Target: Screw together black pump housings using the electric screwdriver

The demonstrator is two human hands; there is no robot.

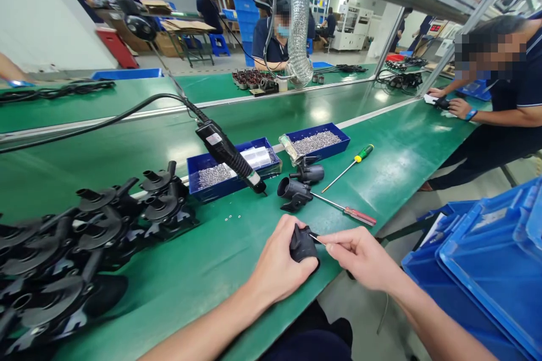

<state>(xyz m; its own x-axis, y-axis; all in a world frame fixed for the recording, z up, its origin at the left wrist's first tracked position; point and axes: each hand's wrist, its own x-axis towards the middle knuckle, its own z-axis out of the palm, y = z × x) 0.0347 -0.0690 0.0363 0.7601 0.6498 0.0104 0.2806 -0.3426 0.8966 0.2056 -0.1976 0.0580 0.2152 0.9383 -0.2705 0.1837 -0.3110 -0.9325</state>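
My left hand (279, 262) is wrapped round a black plastic housing (304, 245) near the front edge of the green bench. My right hand (359, 254) is closed in a pinch on a thin metal tool (317, 238), whose tip meets the top right of the housing. The fingers hide most of this tool, so its exact kind is unclear. Just beyond lie two similar black plastic housings, one in front (294, 194) and one behind (309, 172). A red-handled screwdriver (358, 215) points at the front one, and a green-and-yellow-handled screwdriver (364, 153) rests farther back.
A black electric screwdriver (224, 152) hangs over the bench. Behind it stand two blue trays of small metal parts, left (199, 194) and right (324, 152). Several black pump-like assemblies (97, 220) crowd the left. Blue crates (486, 259) stand at right; a co-worker (512, 84) works beyond.
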